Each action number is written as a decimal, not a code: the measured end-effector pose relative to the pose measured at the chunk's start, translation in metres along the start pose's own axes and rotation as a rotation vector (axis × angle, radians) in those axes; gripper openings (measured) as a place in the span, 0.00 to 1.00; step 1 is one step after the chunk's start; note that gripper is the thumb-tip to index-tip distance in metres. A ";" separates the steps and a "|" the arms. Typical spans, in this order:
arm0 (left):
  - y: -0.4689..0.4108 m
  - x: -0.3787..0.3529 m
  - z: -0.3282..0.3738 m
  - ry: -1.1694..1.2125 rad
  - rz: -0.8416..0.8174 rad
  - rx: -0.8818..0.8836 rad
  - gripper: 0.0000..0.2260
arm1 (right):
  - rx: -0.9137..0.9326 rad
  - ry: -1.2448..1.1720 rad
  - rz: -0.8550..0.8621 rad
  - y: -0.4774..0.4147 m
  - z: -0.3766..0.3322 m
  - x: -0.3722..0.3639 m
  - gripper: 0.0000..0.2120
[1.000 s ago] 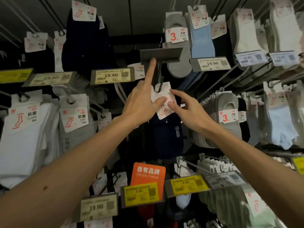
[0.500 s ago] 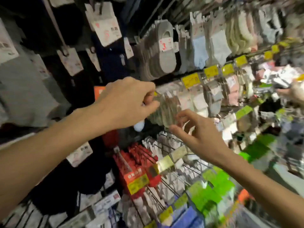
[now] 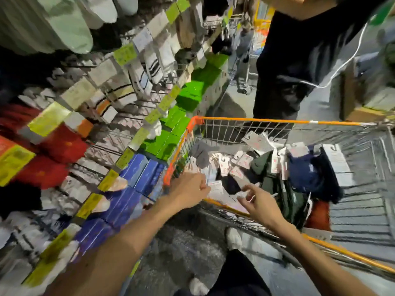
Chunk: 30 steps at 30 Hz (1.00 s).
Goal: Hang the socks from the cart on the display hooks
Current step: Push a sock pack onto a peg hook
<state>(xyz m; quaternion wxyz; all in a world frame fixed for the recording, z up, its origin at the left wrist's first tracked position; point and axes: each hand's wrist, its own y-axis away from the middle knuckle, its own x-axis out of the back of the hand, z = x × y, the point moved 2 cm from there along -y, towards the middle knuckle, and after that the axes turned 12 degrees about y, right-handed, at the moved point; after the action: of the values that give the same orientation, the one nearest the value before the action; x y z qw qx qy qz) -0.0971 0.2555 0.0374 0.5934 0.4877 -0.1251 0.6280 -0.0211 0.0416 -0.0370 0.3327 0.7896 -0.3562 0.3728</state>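
Note:
A wire cart with an orange rim [image 3: 256,120] stands at the right and holds a pile of socks: white header cards [image 3: 237,163], a grey sock [image 3: 201,154], a black sock [image 3: 232,185], dark green socks [image 3: 267,167] and navy ones [image 3: 305,174]. My left hand [image 3: 190,189] is curled shut at the cart's near left corner, with nothing visible in it. My right hand [image 3: 258,201] hovers over the cart's near rim, fingers apart, just above the socks. The display hooks [image 3: 128,116] with hanging socks run along the left, blurred.
Green boxes [image 3: 192,92] and blue boxes [image 3: 141,174] line the lower shelves beside the cart. Another person in black [image 3: 299,50] stands beyond the cart's far rim. A cardboard box [image 3: 350,92] sits at the right. My shoe [image 3: 234,238] is on the floor below.
Both hands let go of the carded sock at the hook. My view swung down and right, and my hands dropped from the rack to the cart.

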 end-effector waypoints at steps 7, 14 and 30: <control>-0.124 -0.094 0.020 0.376 -0.168 0.177 0.07 | -0.239 0.190 0.192 -0.058 0.114 0.026 0.13; -0.207 -0.175 0.097 0.655 -0.320 0.168 0.11 | -0.406 0.365 0.284 -0.095 0.192 0.084 0.20; -0.318 -0.223 0.151 0.610 -0.286 0.181 0.40 | -0.685 0.441 0.111 -0.132 0.243 0.098 0.49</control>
<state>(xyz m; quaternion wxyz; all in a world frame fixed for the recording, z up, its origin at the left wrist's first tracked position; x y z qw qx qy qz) 0.2086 0.0899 -0.1919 0.6398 0.3408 0.1836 0.6640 0.2176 -0.1120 -0.1124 0.6239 0.5140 -0.4219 0.4105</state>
